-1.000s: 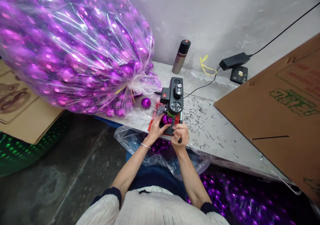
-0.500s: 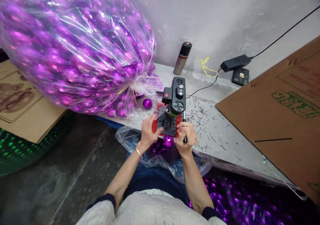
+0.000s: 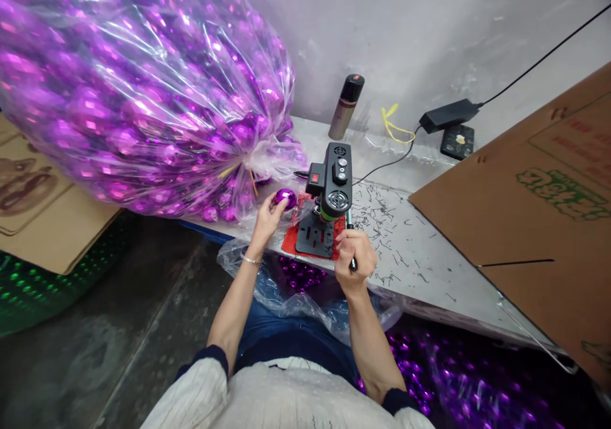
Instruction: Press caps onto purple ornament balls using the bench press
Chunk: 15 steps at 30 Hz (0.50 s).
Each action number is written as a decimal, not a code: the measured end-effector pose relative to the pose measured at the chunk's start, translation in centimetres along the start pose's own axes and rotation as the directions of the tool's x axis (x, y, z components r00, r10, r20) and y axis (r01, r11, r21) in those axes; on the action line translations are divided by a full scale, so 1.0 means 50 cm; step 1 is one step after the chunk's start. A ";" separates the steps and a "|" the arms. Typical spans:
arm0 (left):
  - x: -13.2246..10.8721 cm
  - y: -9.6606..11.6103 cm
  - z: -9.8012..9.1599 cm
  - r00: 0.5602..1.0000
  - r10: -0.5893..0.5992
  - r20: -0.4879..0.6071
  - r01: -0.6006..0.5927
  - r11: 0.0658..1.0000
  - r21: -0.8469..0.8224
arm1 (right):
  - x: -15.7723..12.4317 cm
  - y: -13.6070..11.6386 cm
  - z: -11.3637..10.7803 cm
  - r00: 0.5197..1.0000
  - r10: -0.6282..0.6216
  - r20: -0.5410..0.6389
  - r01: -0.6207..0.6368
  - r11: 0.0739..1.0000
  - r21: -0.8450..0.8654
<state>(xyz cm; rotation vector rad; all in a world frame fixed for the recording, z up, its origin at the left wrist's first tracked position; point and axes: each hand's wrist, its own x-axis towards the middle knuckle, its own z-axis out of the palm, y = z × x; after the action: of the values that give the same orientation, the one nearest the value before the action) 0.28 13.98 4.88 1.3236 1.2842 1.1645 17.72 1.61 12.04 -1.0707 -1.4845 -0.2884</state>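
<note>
My left hand (image 3: 268, 220) has its thumb and fingertips closed on a shiny purple faceted ball (image 3: 285, 198), just left of the small black machine. My right hand (image 3: 354, 257) is wrapped round a black lever handle (image 3: 353, 264) on the machine's right side. The black machine (image 3: 339, 177) has round vents, buttons and a red switch, and stands over a slotted dark base plate (image 3: 312, 238) on a red mat (image 3: 289, 241). No ball shows on the base plate. Below the table edge, more purple balls (image 3: 300, 275) lie in an open clear plastic bag (image 3: 281, 295).
A big tied clear bag of purple balls (image 3: 157, 98) fills the left. Behind the machine stands a spray can (image 3: 346, 107). A black power adapter (image 3: 449, 116), cable and cardboard box (image 3: 534, 212) are at right. Dark scraps (image 3: 382, 225) litter the table (image 3: 420, 251).
My left hand has moved from the front of the base plate leftwards to the ball on the table and taken hold of it. The ball in front of the plate is out of sight.
</note>
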 end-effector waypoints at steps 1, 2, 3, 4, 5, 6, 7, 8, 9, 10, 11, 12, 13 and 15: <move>-0.026 -0.004 0.001 0.999 -0.032 0.043 0.037 0.993 -0.113 | 0.008 -0.002 -0.001 1.000 0.012 -0.003 -0.012 1.000 0.003; -0.053 -0.009 0.004 0.994 -0.060 0.092 0.077 0.979 -0.189 | 0.016 -0.005 -0.002 1.000 0.028 -0.008 -0.028 1.000 0.006; -0.079 -0.014 0.010 0.987 -0.075 0.140 0.106 0.968 -0.229 | 0.025 -0.008 -0.003 0.999 0.046 -0.013 -0.045 0.999 0.011; -0.103 -0.020 0.018 0.981 -0.077 0.177 0.119 0.963 -0.241 | 0.033 -0.010 -0.004 0.998 0.065 -0.018 -0.064 0.998 0.017; -0.124 -0.027 0.029 0.977 -0.070 0.200 0.117 0.966 -0.231 | 0.041 -0.012 -0.004 0.996 0.084 -0.023 -0.083 0.996 0.022; -0.140 -0.032 0.040 0.976 -0.057 0.210 0.101 0.974 -0.203 | 0.047 -0.013 -0.004 0.995 0.100 -0.027 -0.099 0.995 0.025; -0.150 -0.037 0.051 0.978 -0.039 0.206 0.072 0.985 -0.157 | 0.052 -0.014 -0.004 0.993 0.112 -0.031 -0.111 0.993 0.028; -0.155 -0.040 0.061 0.982 -0.015 0.191 0.033 0.995 -0.093 | 0.056 -0.015 -0.004 0.992 0.120 -0.036 -0.119 0.992 0.029; -0.156 -0.042 0.070 0.985 0.015 0.170 -0.013 1.000 -0.013 | 0.058 -0.016 -0.004 0.991 0.125 -0.038 -0.124 0.992 0.028; -0.152 -0.042 0.077 0.987 0.050 0.151 -0.061 0.995 0.072 | 0.059 -0.016 -0.004 0.991 0.126 -0.037 -0.125 0.992 0.026; -0.146 -0.040 0.082 0.986 0.090 0.139 -0.111 0.982 0.153 | 0.058 -0.016 -0.005 0.992 0.123 -0.033 -0.122 0.992 0.024; -0.138 -0.037 0.086 0.982 0.132 0.137 -0.160 0.962 0.222 | 0.057 -0.015 -0.005 0.993 0.119 -0.026 -0.118 0.993 0.020; -0.129 -0.033 0.088 0.975 0.172 0.143 -0.206 0.939 0.275 | 0.056 -0.015 -0.006 0.993 0.114 -0.018 -0.114 0.993 0.012; -0.116 -0.026 0.089 0.956 0.238 0.173 -0.285 0.897 0.339 | 0.052 -0.014 -0.008 0.995 0.100 -0.007 -0.100 0.995 -0.005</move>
<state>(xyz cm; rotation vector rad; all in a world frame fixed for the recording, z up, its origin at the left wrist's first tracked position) 4.50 8.20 2.86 1.8613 1.2939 1.0308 17.86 2.11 14.72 -1.1436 -1.4196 -0.2251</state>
